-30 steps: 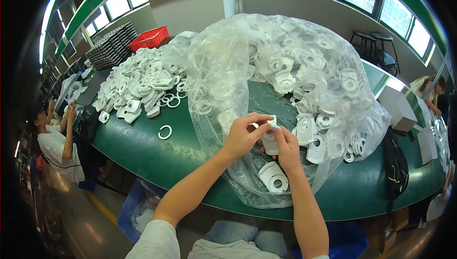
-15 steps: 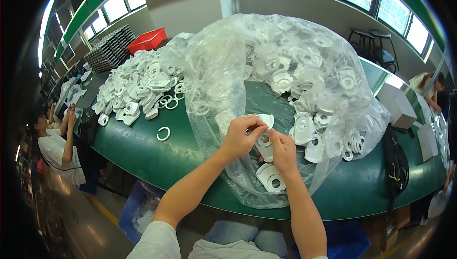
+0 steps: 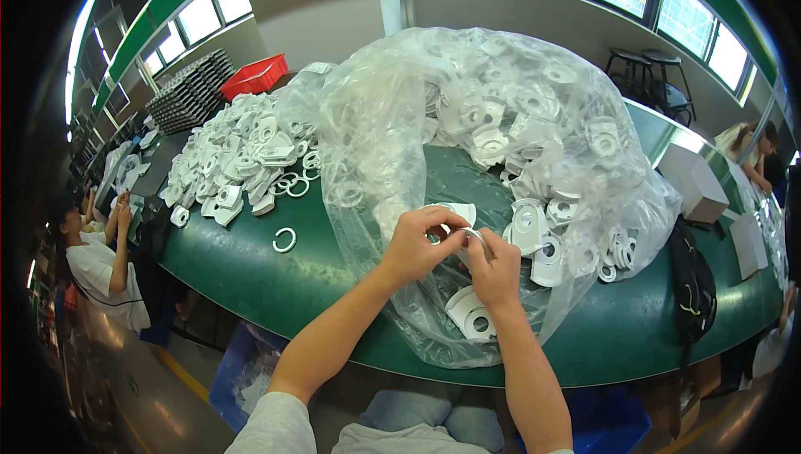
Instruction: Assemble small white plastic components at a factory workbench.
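My left hand (image 3: 415,245) and my right hand (image 3: 494,266) meet over the clear plastic bag's opening, fingers pinched together. Between them is a small white plastic part (image 3: 473,234), of which only a curved edge shows; the fingers cover the rest. Just beyond my fingertips lies another white piece (image 3: 457,211). A white plate with a round hole (image 3: 472,315) rests on the plastic below my right hand. Several similar holed plates (image 3: 529,225) lie to the right of my hands, at the mouth of the large clear bag (image 3: 375,112).
Left of the bag, white parts are heaped (image 3: 242,153) on the green table (image 3: 242,274). A loose split ring (image 3: 284,240) lies nearer. Behind stand a red bin (image 3: 254,76) and stacked trays (image 3: 192,91). A black bag (image 3: 691,279) and white boxes (image 3: 692,183) are at right. Another person (image 3: 104,266) works at left.
The holed plate seen under my fingertips before no longer shows its face there; a curved edge shows between my fingers instead. My right fingers have shifted slightly left and curled.
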`<state>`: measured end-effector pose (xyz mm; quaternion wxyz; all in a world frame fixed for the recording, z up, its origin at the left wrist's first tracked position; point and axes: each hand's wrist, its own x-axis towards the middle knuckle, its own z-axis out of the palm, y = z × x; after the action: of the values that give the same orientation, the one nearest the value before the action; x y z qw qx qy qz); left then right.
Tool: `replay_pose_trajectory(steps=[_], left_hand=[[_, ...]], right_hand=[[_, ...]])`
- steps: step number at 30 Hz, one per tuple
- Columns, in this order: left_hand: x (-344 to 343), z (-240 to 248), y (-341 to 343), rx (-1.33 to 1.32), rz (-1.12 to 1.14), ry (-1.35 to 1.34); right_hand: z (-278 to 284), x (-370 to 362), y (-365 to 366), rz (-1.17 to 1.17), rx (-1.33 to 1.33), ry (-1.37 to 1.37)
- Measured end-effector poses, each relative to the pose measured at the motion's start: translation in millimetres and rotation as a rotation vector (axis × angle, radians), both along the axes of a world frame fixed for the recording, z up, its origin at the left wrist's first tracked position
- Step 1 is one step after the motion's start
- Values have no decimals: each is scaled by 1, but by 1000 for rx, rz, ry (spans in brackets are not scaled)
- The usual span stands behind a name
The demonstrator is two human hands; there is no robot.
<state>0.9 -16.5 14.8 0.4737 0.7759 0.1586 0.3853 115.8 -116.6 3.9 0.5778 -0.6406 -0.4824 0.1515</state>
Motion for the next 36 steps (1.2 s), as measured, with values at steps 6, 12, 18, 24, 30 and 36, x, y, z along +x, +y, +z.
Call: replay_pose_trajectory(steps=[6,12,18,24,30,36], left_hand=[[-1,-2,2,-45,-48,-13],[2,0,2,11,-30,107],[0,-15,11,-82,-81,110],[-2,-12,11,-416,-211,71],[2,-5,3,-251,-201,109],[2,-9,3,-425,-221,62]], right_hand=[[-10,1,4,9,20,3],[-18,8,9,252,-13,725],[-15,14,7,340,-38,744],[-12,12,6,326,-2,728],[-15,14,7,264,21,625],[-20,9,9,243,98,557]])
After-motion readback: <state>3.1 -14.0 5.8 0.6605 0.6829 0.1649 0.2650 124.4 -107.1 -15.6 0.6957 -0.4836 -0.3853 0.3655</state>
